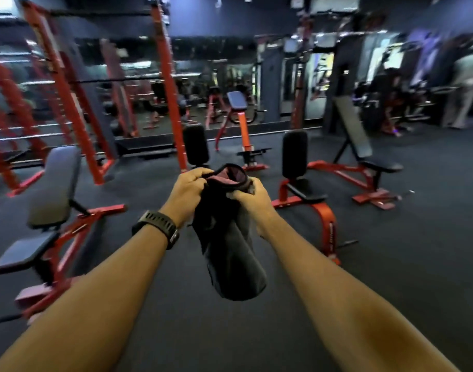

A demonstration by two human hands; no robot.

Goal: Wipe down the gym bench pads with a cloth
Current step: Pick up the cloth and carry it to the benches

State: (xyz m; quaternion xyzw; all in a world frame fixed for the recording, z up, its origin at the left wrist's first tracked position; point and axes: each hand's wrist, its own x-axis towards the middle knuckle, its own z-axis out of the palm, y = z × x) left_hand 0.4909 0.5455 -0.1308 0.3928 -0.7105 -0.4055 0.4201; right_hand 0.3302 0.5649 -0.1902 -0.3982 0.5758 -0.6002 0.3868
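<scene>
A dark cloth (227, 245) with a pinkish inner side hangs in front of me over the gym floor. My left hand (185, 194) and my right hand (253, 198) both grip its top edge, close together. An adjustable bench with black pads (54, 186) on a red frame stands to my left. An upright seat with a black back pad (294, 154) stands just right of my hands. Another black back pad (195, 145) shows behind the cloth. An incline bench (355, 131) stands further right.
Red squat racks (69, 98) line the left side before a mirrored wall. A red preacher stand (242, 122) stands at centre back. More machines and a person (466, 84) are at the far right. Dark rubber floor (391, 264) stretches between the benches.
</scene>
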